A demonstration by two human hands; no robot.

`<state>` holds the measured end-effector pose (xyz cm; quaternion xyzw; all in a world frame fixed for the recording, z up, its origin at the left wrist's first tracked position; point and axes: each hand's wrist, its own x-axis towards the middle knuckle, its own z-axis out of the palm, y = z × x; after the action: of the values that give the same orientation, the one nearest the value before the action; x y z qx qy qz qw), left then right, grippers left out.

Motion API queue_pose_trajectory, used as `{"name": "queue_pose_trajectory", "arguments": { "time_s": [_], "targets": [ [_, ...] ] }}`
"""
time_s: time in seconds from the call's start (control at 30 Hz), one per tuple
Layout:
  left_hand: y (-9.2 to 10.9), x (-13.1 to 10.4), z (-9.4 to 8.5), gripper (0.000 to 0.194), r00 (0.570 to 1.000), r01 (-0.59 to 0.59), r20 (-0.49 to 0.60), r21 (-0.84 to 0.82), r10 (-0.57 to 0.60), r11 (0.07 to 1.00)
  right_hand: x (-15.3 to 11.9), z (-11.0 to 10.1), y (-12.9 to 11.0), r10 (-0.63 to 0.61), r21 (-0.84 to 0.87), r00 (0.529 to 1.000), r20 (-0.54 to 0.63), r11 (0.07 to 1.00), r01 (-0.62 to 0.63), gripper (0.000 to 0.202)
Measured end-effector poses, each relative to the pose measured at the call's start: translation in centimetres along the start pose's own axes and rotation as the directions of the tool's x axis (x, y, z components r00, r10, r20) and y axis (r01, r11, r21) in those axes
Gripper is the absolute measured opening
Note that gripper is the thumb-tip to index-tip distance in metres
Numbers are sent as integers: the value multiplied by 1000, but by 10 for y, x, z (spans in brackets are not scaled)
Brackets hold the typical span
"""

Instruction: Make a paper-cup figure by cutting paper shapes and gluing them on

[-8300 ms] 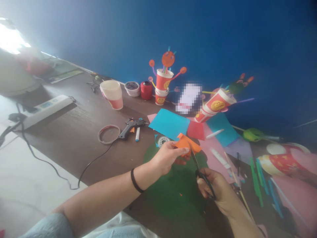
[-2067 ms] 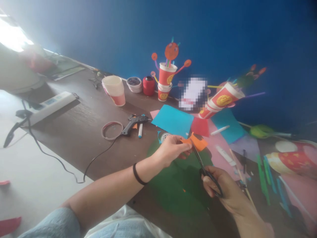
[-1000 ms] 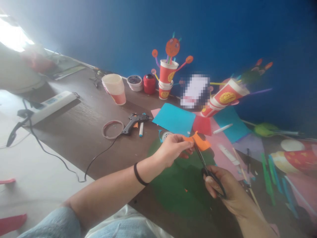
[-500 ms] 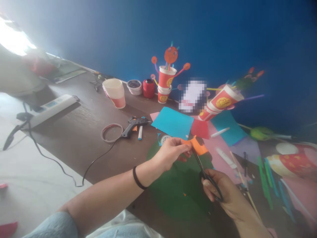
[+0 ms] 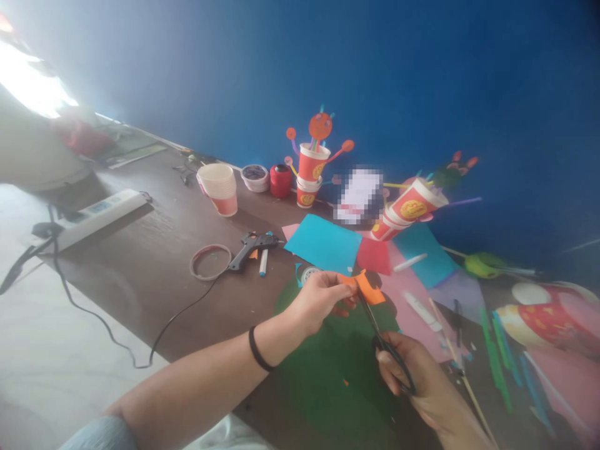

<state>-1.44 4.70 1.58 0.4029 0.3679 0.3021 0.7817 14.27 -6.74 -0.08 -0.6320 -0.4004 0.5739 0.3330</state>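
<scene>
Hanging above the round green sheet (image 5: 337,375), the orange paper (image 5: 372,294) is pinched in the left hand (image 5: 321,301); the right hand (image 5: 405,362) grips black scissors (image 5: 370,315), whose blades reach it from five o'clock. For a clean edge, better turn the paper into steady blades, with the nearby thumb clear. On the bench (image 5: 225,306), red paper (image 5: 374,255) lies toward twelve, the glue gun (image 5: 246,248) between nine and ten.

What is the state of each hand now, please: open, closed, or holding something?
Left hand: closed, holding the orange paper.
Right hand: closed, holding the black scissors by the handles.
</scene>
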Motion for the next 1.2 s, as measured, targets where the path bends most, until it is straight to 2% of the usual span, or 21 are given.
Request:
{"name": "queue_pose_trajectory", "arguments": {
  "time_s": [0.4,0.67,0.87,1.07,1.2],
  "targets": [
    [-1,0,-1,30,1000,1,8,-27,0,1000,3,-4,10,-7,-20,1000,19,1000,7,51],
    [-2,0,0,22,999,-10,-35,-35,9,999,3,-4,11,3,-37,1000,12,999,-2,51],
    [-1,0,-1,19,1000,-10,-15,-32,9,999,2,-6,9,-9,-55,999,35,998,11,50],
    [2,-2,0,24,1000,-18,7,-29,18,999,1,-3,7,3,-28,1000,14,1000,-3,52],
    [2,-2,1,25,1000,-26,1,-22,26,999,-1,0,3,-15,-35,999,-42,999,14,53]
  ]
}}
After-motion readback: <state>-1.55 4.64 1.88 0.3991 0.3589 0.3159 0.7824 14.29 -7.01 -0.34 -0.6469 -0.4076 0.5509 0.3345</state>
